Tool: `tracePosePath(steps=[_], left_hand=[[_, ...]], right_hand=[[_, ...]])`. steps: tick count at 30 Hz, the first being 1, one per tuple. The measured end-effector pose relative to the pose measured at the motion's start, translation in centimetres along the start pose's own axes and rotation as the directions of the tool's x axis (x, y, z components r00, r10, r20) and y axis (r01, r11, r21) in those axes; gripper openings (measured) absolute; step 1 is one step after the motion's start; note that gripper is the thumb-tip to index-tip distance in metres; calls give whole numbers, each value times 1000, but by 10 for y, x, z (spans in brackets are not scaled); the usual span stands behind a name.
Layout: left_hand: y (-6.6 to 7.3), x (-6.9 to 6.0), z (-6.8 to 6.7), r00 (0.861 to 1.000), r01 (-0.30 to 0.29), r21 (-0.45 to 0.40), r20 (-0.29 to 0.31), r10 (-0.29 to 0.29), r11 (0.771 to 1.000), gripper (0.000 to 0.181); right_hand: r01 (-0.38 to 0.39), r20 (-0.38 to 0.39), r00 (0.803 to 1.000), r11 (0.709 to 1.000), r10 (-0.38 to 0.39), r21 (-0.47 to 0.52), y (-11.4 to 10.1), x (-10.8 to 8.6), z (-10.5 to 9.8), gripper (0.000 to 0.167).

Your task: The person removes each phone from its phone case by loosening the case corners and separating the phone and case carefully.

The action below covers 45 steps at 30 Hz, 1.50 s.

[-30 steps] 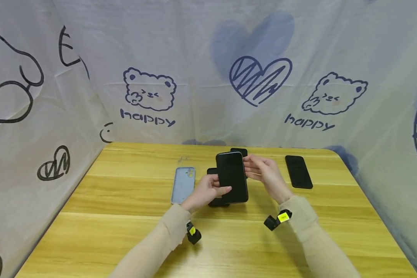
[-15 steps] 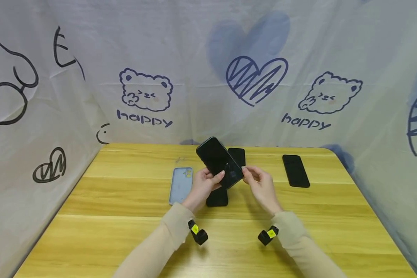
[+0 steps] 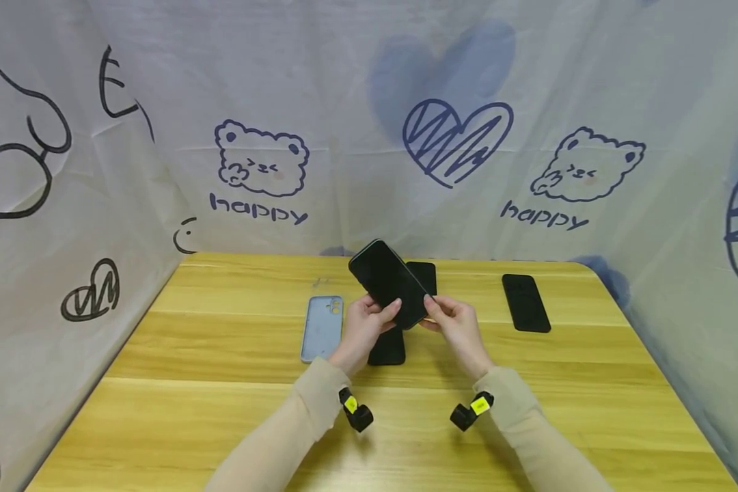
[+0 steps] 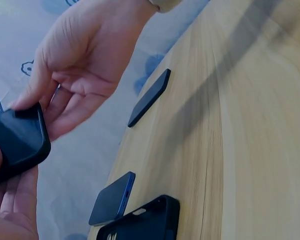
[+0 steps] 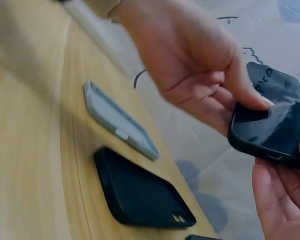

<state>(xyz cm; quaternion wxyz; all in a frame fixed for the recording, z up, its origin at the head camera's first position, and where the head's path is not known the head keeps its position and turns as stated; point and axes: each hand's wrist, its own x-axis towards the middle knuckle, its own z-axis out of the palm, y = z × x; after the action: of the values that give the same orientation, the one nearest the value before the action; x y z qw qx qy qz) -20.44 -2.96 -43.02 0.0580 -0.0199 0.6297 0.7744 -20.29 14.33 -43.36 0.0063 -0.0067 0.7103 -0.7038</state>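
A black smartphone (image 3: 384,277) with a thick dark rim is held tilted above the table, its glossy screen facing up. My left hand (image 3: 364,330) grips its lower left part, thumb on the screen and fingers beneath. At the lower right corner, my right hand (image 3: 461,331) pinches the edge between thumb and fingers. In the right wrist view the rim of the held smartphone (image 5: 277,117) has a small slot. Whether this rim is a fitted case, I cannot tell. Below the hands lies an empty black phone case (image 5: 140,192), partly covered in the head view.
A light blue phone case (image 3: 322,329) lies hollow side up to the left. One dark phone (image 3: 426,275) lies behind the hands, and another dark phone (image 3: 525,303) lies at the right. Printed cloth (image 3: 357,191) hangs behind the wooden table (image 3: 221,410).
The held smartphone has turned from nearly upright to slanting, its top going left. My right hand has moved from beside its upper right edge to pinching its lower right corner.
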Motion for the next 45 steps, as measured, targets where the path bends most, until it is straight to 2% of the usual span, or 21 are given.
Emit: tracePosePath(steps=[5,8,18,22,25,28,30,34,38,42,45], left_hand=[[-2,2,-5,1000,-6,13,27,6,1000,31],[-1,1,-6,999,-17,29,33,16,999,29],[0,1,-9,999,-21,62,49,18,998,27],[-1,3,-12,997,-4,30,77,2,1000,28],[-1,4,-15,993,23,-8,114,-22,1000,29],[0,5,-18,987,47,-28,153,-42,998,31],[0,6,-20,983,58,-37,175,-50,998,32],[2,6,-21,976,66,-46,211,-55,997,35],[5,6,-20,971,59,-35,232,-49,998,36],[7,5,-20,967,64,-34,248,-53,997,34],[6,5,-21,959,75,-51,276,-58,996,32]], right_hand=[[-73,34,997,985,69,155,-2,-3,0,40],[-115,56,993,973,105,201,-3,-4,0,40],[-85,18,996,989,84,124,-8,-6,1,39],[-108,66,993,982,98,158,-9,-7,-3,41],[-139,121,986,965,114,223,-8,-8,-8,33],[-173,192,974,938,118,302,-8,-8,-13,22],[-196,249,962,916,110,350,-7,-7,-16,26],[-256,373,924,854,79,453,-6,-5,-22,28],[-327,480,876,782,41,530,-5,-3,-27,27],[-400,541,840,715,36,573,-2,0,-30,26],[-441,557,828,682,59,583,-1,0,-31,26]])
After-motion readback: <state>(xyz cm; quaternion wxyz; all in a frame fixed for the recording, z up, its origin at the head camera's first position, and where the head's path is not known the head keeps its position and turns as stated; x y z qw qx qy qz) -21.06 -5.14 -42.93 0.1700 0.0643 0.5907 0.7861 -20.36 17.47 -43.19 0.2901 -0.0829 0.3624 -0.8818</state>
